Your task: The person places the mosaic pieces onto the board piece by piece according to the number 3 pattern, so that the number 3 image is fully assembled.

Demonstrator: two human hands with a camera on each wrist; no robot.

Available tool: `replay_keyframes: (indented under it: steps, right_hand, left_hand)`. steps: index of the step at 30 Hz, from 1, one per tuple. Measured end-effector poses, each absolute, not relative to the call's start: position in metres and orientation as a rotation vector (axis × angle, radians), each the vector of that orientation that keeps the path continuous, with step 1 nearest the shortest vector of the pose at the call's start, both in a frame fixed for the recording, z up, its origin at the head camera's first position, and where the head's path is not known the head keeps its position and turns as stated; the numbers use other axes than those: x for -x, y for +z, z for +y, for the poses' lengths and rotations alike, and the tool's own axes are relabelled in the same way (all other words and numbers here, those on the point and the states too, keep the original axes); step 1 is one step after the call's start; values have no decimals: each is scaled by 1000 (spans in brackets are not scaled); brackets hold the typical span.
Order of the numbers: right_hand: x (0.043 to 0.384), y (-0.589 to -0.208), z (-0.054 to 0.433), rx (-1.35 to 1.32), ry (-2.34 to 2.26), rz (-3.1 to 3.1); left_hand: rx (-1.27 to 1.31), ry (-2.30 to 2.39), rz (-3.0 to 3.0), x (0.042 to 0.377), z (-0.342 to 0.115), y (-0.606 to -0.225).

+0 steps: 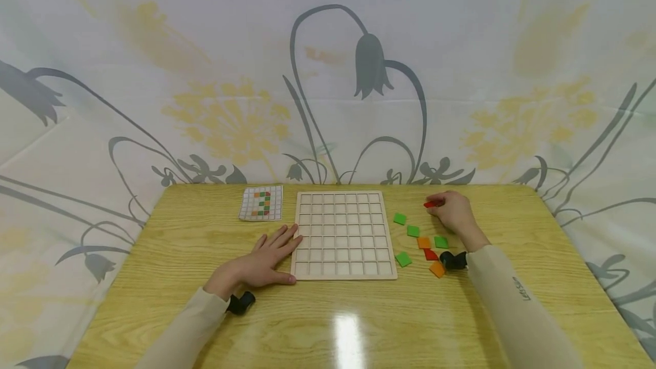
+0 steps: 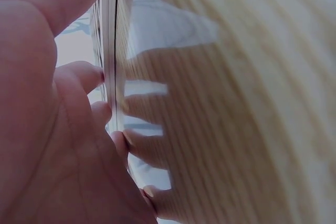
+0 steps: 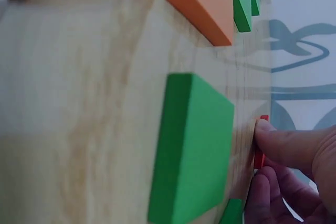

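Note:
A square wooden grid board [image 1: 340, 236] lies mid-table, its compartments bare. Along its left edge rests my left hand [image 1: 261, 261], fingers spread and straight, the tips touching the frame; the left wrist view shows the palm [image 2: 68, 129] beside the board's edge. My right hand [image 1: 453, 212] pinches a red square tile [image 1: 431, 204] between thumb and fingers, right of the board near the table's back. In the right wrist view the thumb presses against that red tile [image 3: 259, 156]. Between board and right hand lie several green tiles [image 1: 413, 231], two orange tiles [image 1: 437, 269] and another red tile [image 1: 430, 254].
At the back left lies a paper pattern card [image 1: 261, 203] printed with a grid of green, orange and red squares. A flower-printed cloth [image 1: 338, 130] hangs behind the wooden table [image 1: 287, 329]. Black wrist devices [image 1: 454, 260] sit under both sleeves.

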State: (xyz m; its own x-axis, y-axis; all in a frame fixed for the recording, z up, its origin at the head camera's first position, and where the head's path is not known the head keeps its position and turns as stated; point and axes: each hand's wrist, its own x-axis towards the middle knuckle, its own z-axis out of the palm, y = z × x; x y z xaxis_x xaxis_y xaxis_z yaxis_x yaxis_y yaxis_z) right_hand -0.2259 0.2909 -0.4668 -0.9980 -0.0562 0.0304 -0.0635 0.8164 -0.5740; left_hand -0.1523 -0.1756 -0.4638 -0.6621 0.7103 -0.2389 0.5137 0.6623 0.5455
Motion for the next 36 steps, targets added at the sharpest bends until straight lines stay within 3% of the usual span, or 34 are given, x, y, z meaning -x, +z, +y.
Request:
replay_keyframes:
  steps: [24, 36]
  right_hand:
    - [235, -470, 294, -317, 819, -2984]
    - [228, -467, 280, -288, 886, -2895]
  left_hand:
    - [-931, 603, 2416, 155, -177, -461]
    - [-931, 602, 2409, 155, -177, -462]
